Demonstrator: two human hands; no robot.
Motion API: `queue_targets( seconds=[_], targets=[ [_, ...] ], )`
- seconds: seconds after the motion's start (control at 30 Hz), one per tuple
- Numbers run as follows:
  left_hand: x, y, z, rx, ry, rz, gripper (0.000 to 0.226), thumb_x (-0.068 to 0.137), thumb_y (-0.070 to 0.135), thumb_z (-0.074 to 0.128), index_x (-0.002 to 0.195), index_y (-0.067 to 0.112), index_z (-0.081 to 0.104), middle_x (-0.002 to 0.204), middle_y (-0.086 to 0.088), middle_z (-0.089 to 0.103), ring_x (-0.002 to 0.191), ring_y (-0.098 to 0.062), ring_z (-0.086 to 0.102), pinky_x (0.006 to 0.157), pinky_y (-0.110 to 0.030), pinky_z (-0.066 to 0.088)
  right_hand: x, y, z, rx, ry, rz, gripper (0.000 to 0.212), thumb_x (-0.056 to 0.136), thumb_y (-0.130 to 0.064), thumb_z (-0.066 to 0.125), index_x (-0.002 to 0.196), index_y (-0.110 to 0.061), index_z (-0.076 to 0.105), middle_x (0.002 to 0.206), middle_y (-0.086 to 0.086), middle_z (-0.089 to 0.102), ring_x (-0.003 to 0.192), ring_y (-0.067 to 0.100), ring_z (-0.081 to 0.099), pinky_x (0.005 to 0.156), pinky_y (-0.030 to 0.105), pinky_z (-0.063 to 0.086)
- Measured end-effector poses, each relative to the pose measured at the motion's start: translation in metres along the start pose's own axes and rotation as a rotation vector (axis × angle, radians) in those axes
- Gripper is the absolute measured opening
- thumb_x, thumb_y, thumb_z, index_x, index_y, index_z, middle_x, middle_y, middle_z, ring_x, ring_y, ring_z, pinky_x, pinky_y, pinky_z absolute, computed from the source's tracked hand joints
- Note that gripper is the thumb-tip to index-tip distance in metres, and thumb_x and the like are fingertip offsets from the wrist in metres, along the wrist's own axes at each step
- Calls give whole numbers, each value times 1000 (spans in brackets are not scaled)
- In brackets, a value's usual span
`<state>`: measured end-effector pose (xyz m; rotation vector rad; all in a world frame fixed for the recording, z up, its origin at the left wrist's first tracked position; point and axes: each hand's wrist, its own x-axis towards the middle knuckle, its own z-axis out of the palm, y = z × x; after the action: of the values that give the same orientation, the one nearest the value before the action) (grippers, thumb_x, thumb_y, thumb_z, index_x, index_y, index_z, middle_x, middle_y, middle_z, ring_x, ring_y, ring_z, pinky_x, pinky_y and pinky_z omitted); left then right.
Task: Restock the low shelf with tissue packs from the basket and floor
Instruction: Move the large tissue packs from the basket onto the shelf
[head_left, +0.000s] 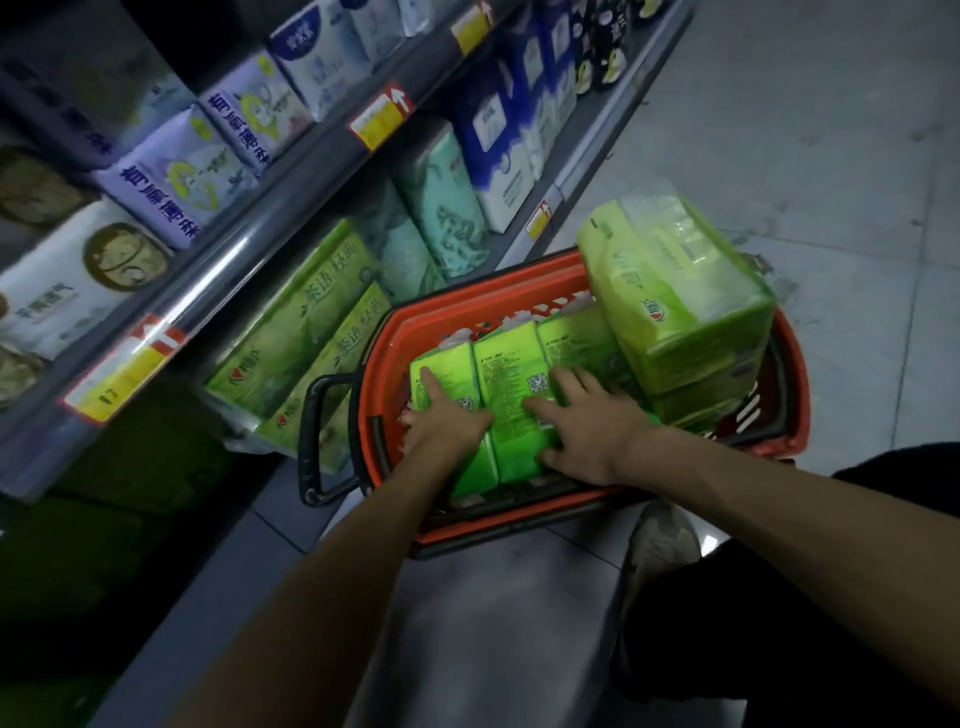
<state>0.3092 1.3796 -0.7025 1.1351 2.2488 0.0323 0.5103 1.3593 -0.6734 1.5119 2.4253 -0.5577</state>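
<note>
An orange basket (470, 304) stands on the floor in front of the low shelf (558, 179). Inside it lies a bundle of bright green tissue packs (511, 371), printed side up. My left hand (447, 418) grips the bundle's left edge, its index finger stretched along the top. On the bundle's right part my right hand (589, 423) presses flat with spread fingers. A bigger light green tissue pack (685, 291) rests across the basket's far right corner. Green tissue packs (291, 332) lean on the low shelf just left of the basket.
Teal packs (447, 202) and blue-white packs (501, 140) fill the low shelf further along. The upper shelf (249, 244) with yellow price tags overhangs on the left. The basket's black handle (317, 436) hangs toward the shelf. Grey tiled floor (831, 130) lies to the right.
</note>
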Motion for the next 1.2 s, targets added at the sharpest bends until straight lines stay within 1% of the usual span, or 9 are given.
queue_targets(
  seconds=[0.1, 0.27, 0.43, 0.63, 0.77, 0.83, 0.9, 1.03, 1.2],
  targets=[
    [17, 0, -10, -108, -95, -44, 138, 81, 33, 86, 158, 26, -28, 167, -24, 22, 140, -40, 47, 101, -31, 46, 3, 1, 1, 51, -42, 17, 80, 93, -61, 57, 160, -44, 17, 172, -1, -6, 158, 32, -1, 121, 57, 22],
    [4, 17, -20, -156, -165, -104, 130, 90, 20, 79, 155, 13, -33, 170, -19, 14, 152, -36, 29, 123, -41, 31, 5, -13, 2, 73, -71, 77, 93, 85, -58, 68, 161, -41, 16, 173, 1, -9, 158, 37, -3, 121, 58, 22],
    [1, 19, -24, -221, -107, -100, 145, 76, 20, 92, 159, 14, -27, 167, -20, 25, 149, -38, 34, 121, -44, 34, 7, -17, -4, 32, -98, 105, 101, 85, -55, 69, 164, -32, 9, 172, 10, -10, 157, 43, -4, 119, 59, 24],
    [-7, 25, -48, -293, -106, -36, 135, 58, 27, 100, 162, 10, 15, 154, -21, 44, 138, -41, 47, 114, -49, 43, 5, -23, -10, 2, -152, 137, 101, 88, -55, 66, 165, -26, 6, 171, 14, -13, 155, 46, -7, 120, 59, 21],
    [-8, 30, -88, -204, -53, -30, 134, 16, 55, 101, 133, 10, 53, 124, -17, 65, 103, -38, 68, 83, -55, 61, 4, -20, -11, 26, -132, 138, 98, 90, -55, 65, 164, -30, 8, 172, 10, -11, 156, 44, -4, 118, 57, 28],
    [-64, 46, -120, -145, -82, -20, 68, 57, 43, 99, 100, 12, 56, 92, -12, 62, 74, -28, 62, 58, -37, 56, 4, -18, -9, 41, -126, 136, 98, 89, -56, 67, 164, -33, 8, 172, 8, -11, 157, 42, -3, 118, 56, 30],
    [-80, 49, -140, -92, -77, -46, 39, 85, 34, 84, 88, 11, 53, 83, -9, 56, 69, -25, 59, 57, -36, 52, 3, -18, -8, 57, -128, 135, 98, 90, -55, 67, 164, -34, 7, 172, 7, -12, 157, 42, -4, 119, 57, 29],
    [-107, 53, -176, -69, -76, -69, 61, 85, 43, 82, 127, 6, 56, 103, -15, 62, 114, -38, 66, 82, -54, 55, 0, -25, -13, 100, -136, 168, 93, 90, -65, 60, 164, -31, 15, 171, 11, -13, 155, 46, -8, 123, 58, 17],
    [-145, 58, -226, -84, -26, 33, 67, 88, 43, 79, 134, 3, 51, 109, -18, 62, 121, -40, 62, 93, -55, 55, -6, -46, -33, 367, 121, 235, 74, 97, -72, 34, 156, -28, 40, 169, 12, 18, 154, 43, 13, 125, 52, 18]
  ],
)
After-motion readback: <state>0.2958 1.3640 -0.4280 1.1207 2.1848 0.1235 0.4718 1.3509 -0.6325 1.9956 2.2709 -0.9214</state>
